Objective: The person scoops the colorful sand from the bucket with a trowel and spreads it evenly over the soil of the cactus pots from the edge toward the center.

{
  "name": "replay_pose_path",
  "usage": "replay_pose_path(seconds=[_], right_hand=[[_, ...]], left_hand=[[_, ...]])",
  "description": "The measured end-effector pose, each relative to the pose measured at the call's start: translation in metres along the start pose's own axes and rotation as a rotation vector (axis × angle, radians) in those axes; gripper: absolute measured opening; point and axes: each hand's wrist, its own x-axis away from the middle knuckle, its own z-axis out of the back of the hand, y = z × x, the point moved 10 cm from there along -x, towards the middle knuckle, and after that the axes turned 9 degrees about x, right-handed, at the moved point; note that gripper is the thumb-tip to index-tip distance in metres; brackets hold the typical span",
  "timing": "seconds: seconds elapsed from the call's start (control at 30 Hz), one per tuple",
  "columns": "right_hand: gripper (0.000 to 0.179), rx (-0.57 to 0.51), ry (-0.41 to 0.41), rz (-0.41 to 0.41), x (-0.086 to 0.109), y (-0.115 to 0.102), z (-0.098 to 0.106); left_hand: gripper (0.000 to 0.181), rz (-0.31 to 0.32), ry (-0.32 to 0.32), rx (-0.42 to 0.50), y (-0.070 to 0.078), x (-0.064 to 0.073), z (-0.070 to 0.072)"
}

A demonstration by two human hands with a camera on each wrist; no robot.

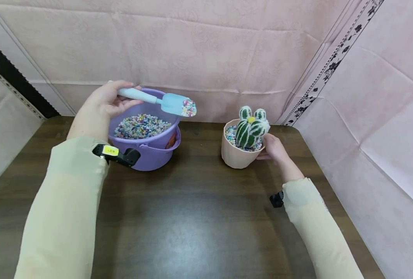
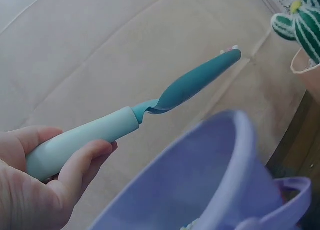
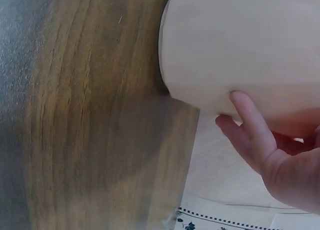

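Observation:
My left hand (image 1: 106,99) grips the pale blue handle (image 2: 82,142) of a small shovel (image 1: 171,104) above the purple bucket (image 1: 147,153). Small multicoloured beads (image 1: 189,108) lie on the shovel's tip. More beads (image 1: 141,126) fill part of the bucket. To the right stands a beige flowerpot (image 1: 235,155) with a green-and-white toy cactus (image 1: 249,130) and beads around its base. My right hand (image 1: 274,147) holds the pot's right side. In the right wrist view its fingers (image 3: 252,122) lie against the pot wall; the thumb's contact is hidden there.
A dark wooden table (image 1: 178,217) carries the bucket and pot. Pale fabric walls (image 1: 192,58) stand close behind them and at both sides. The bucket's purple handle (image 1: 173,143) hangs down at its right.

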Motion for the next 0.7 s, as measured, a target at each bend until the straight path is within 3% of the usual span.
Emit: replay_pose_path(seconds=[0.4, 0.7], right_hand=[[0.050, 0.093, 0.102, -0.039, 0.010, -0.004, 0.010], [0.049, 0.079, 0.132, -0.052, 0.012, -0.003, 0.014]], left_hand=[[0.015, 0.014, -0.011, -0.061, -0.041, -0.005, -0.033], [0.004, -0.013, -0.026, -0.183, -0.066, -0.009, -0.055]])
